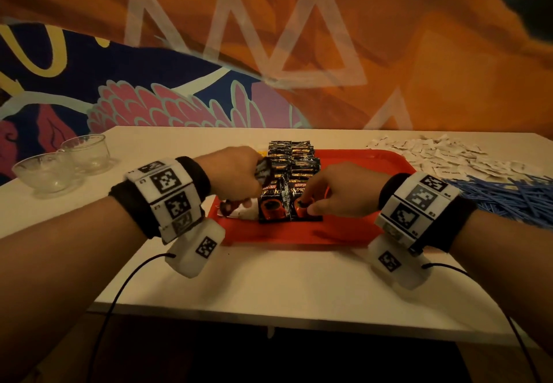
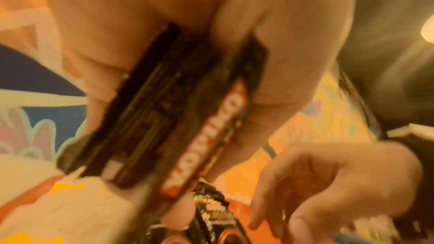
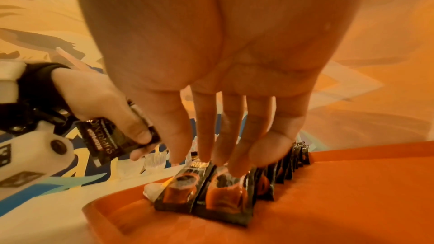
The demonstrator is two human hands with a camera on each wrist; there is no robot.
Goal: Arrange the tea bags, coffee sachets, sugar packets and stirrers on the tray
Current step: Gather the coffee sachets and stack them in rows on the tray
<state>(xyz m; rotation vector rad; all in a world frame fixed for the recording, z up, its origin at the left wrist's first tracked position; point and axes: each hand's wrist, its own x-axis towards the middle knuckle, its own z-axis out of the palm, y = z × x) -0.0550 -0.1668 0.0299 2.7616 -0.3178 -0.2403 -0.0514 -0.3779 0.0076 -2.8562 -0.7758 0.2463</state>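
A red tray (image 1: 344,233) lies in the middle of the white table. Black coffee sachets (image 1: 291,167) lie on it in two overlapping rows that run away from me. My left hand (image 1: 248,185) hovers over the tray's left part and grips a small stack of coffee sachets (image 2: 178,118) between thumb and fingers. My right hand (image 1: 314,206) rests its straight fingers (image 3: 223,155) on the front right sachet (image 3: 225,198). White tea bags (image 1: 236,210) lie on the tray's left side, partly hidden under my left hand.
A loose pile of white sugar packets (image 1: 443,155) lies at the back right of the table, a heap of blue stirrers (image 1: 502,200) nearer on the right. Two glass bowls (image 1: 45,173) stand at the far left. A painted wall rises behind the table.
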